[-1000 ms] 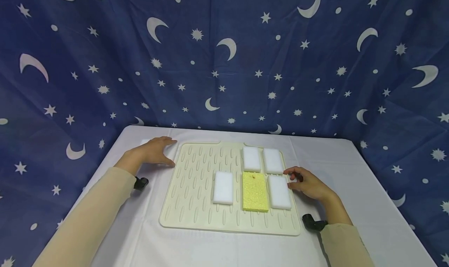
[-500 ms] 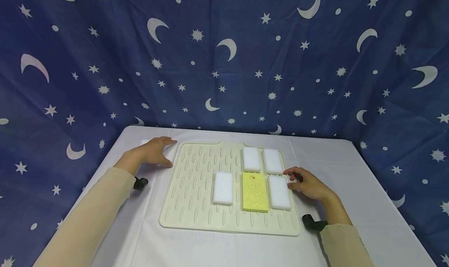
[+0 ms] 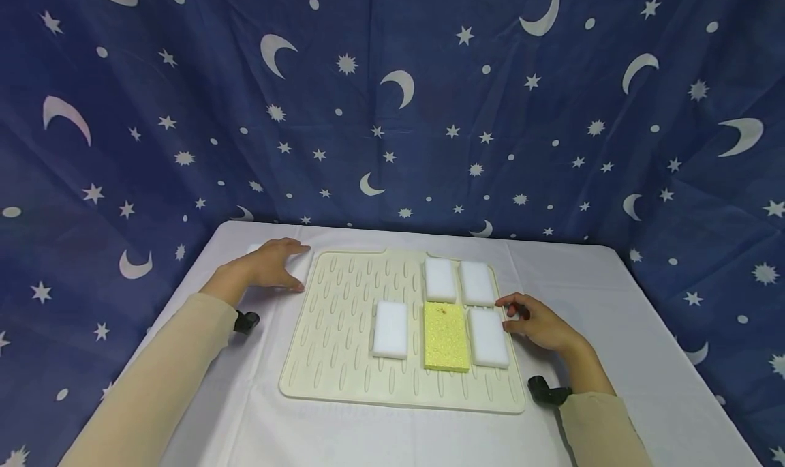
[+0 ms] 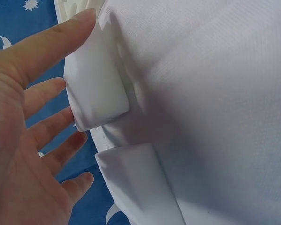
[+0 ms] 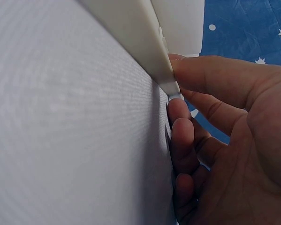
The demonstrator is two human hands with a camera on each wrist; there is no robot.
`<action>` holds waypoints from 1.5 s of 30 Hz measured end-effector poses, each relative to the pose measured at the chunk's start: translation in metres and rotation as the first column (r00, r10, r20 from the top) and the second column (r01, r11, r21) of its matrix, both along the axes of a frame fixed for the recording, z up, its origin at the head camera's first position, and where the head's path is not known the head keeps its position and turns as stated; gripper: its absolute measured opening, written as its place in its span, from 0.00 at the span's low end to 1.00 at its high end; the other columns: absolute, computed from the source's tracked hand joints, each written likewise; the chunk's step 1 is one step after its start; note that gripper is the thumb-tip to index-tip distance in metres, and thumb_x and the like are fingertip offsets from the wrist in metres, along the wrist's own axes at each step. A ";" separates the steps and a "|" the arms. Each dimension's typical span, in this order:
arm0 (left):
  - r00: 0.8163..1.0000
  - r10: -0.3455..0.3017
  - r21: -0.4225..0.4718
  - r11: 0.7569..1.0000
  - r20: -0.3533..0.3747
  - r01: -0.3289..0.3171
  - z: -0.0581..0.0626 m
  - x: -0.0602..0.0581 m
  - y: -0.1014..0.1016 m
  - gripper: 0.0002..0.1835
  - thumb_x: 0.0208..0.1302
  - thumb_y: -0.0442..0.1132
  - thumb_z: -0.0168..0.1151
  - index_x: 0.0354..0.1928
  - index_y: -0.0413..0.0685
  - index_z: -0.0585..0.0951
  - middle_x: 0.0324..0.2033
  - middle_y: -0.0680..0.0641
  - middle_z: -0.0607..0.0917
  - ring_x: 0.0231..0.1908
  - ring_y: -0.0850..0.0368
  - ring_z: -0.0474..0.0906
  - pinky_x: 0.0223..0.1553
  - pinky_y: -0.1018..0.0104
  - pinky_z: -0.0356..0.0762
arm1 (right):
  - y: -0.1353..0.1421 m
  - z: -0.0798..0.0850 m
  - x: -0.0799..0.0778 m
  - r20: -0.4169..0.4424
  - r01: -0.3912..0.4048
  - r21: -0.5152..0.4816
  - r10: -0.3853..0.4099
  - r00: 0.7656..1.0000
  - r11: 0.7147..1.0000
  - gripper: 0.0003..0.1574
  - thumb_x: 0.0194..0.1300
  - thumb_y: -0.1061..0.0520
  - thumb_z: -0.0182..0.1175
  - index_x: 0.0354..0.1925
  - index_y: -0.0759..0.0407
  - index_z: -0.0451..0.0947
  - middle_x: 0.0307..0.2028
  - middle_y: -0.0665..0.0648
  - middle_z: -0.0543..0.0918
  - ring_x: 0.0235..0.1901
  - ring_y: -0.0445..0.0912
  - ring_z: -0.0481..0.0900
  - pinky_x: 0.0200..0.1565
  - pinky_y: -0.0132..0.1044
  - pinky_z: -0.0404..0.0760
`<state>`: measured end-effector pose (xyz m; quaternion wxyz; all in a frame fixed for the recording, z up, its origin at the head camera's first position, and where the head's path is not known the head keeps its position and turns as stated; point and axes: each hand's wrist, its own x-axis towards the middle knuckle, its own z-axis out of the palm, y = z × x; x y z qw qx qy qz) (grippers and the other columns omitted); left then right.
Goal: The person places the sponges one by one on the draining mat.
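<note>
A cream ridged mat (image 3: pixel 343 378) lies on the table with several white sponges on it, one of them a white sponge (image 3: pixel 390 328) near the middle. A yellow sponge (image 3: pixel 445 337) lies between that one and the lower right white sponge (image 3: pixel 489 337). My left hand (image 3: pixel 266 266) hovers left of the mat, fingers spread and holding nothing. In the left wrist view, two white blocks (image 4: pixel 98 84) appear near its fingers; the head view mostly hides them. At the mat's right edge rests my right hand (image 3: pixel 540 322), its fingers loosely bent. In the right wrist view its thumb (image 5: pixel 206 75) touches the mat edge.
White cloth (image 3: pixel 368 440) covers the table. Behind it and at both sides hangs a blue curtain (image 3: pixel 429 167) with moons and stars. A black wrist camera (image 3: pixel 247 321) sits under the left wrist, another black camera (image 3: pixel 548 390) under the right.
The head view shifts very slightly. Both hands and all the sponges stay in place.
</note>
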<state>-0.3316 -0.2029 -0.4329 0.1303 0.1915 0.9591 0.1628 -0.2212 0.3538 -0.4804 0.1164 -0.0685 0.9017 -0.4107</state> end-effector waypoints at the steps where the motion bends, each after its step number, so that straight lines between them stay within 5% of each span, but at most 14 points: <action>1: 1.000 0.001 0.002 1.000 0.000 -0.001 0.000 0.000 0.000 0.52 0.53 0.51 0.81 0.78 0.44 0.66 0.78 0.32 0.60 0.78 0.29 0.51 0.76 0.31 0.51 | 0.000 0.000 0.000 0.000 0.002 -0.002 -0.002 1.000 1.000 0.26 0.66 0.59 0.69 0.61 0.59 0.77 0.44 0.60 0.70 0.39 0.47 0.66 0.33 0.33 0.70; 27: 0.995 -0.049 -0.016 0.999 -0.091 0.048 0.019 0.006 0.029 0.53 0.54 0.59 0.79 0.78 0.49 0.67 0.76 0.37 0.65 0.75 0.34 0.58 0.73 0.34 0.60 | -0.002 0.004 0.002 0.021 0.027 0.012 -0.028 0.999 1.000 0.28 0.66 0.60 0.68 0.63 0.59 0.76 0.45 0.60 0.70 0.39 0.48 0.67 0.33 0.34 0.72; 45: 0.988 -0.100 -0.033 0.995 -0.122 0.097 0.022 0.009 0.052 0.52 0.54 0.64 0.77 0.78 0.53 0.68 0.74 0.40 0.69 0.72 0.36 0.62 0.70 0.33 0.63 | -0.004 0.005 0.001 0.007 0.015 0.017 -0.015 1.000 1.000 0.26 0.66 0.59 0.69 0.61 0.59 0.77 0.44 0.59 0.70 0.41 0.48 0.66 0.34 0.34 0.69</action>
